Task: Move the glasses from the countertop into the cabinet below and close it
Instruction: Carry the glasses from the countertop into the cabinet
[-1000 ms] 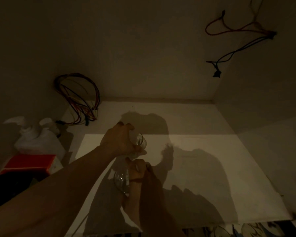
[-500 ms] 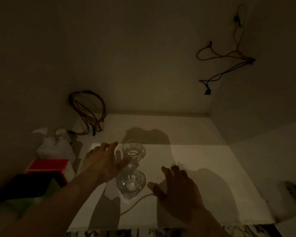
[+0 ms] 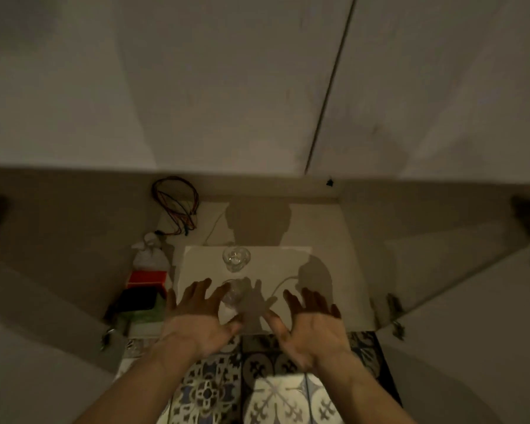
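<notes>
Head view. I look down into the open cabinet; its two doors swing out at the left and right edges of the frame. Two glasses stand on the cabinet floor, one behind the other: the far glass at the rear edge of a pale sheet, the near glass toward the cabinet's front edge. My left hand hovers just beside the near glass, fingers spread, holding nothing; I cannot tell whether a fingertip touches it. My right hand is apart from both glasses, fingers likewise spread and empty. Along the left wall sit a white spray bottle, a red box and coiled wires. Patterned floor tiles lie below the front edge.
</notes>
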Motion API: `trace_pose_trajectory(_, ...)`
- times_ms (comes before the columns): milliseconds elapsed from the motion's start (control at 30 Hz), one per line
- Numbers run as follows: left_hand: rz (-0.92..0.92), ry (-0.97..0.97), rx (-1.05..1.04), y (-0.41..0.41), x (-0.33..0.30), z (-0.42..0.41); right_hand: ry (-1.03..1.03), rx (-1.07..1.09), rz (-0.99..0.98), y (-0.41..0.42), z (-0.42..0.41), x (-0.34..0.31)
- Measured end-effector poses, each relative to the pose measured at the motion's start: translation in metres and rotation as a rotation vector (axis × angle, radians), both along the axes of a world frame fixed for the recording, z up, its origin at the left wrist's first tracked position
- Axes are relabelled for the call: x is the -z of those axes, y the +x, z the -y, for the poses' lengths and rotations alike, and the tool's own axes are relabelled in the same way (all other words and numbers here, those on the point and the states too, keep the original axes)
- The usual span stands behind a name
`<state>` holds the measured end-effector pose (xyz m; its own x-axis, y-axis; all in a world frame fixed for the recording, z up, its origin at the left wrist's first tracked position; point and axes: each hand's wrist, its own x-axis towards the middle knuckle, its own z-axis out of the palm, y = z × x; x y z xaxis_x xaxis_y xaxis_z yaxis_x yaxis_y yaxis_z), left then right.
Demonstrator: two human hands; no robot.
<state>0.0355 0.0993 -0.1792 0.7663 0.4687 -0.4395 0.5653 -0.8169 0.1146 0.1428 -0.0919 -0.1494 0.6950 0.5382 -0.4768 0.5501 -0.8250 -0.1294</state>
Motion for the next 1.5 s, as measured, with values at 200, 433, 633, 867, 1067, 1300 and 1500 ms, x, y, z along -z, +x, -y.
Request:
trace_pose_trajectory(200,0.012,-0.057,0.015,-0.041,-0.181,0.035,0.044,0.051,0.018,-0.042,0.032,-0.190)
trace_pose_trajectory(433,0.029,-0.113,0.026,-0.073,-0.328,0.082,0.067,0.071,0.037,-0.078,0.065,-0.330)
trace_pose_trajectory(633,0.124,-0.099,-0.038,-0.097,-0.427,0.135,0.148,0.055,0.053,-0.095,0.114,-0.428)
trace_pose_trajectory(867,0.281,-0.034,-0.071,-0.103,-0.553,0.175,0.281,0.072,0.132,-0.085,0.157,-0.539)
trace_pose_trajectory(1067,0.389,0.056,-0.047,-0.085,-0.640,0.179,0.369,0.080,0.290,-0.067,0.173,-0.614)
trace_pose_trajectory(1300,0.534,0.129,-0.028,-0.065,-0.692,0.169,0.452,0.056,0.438,-0.048,0.176,-0.681)
trace_pose_trajectory(1500,0.590,0.151,-0.032,-0.048,-0.703,0.164,0.455,0.032,0.471,-0.033,0.175,-0.696)
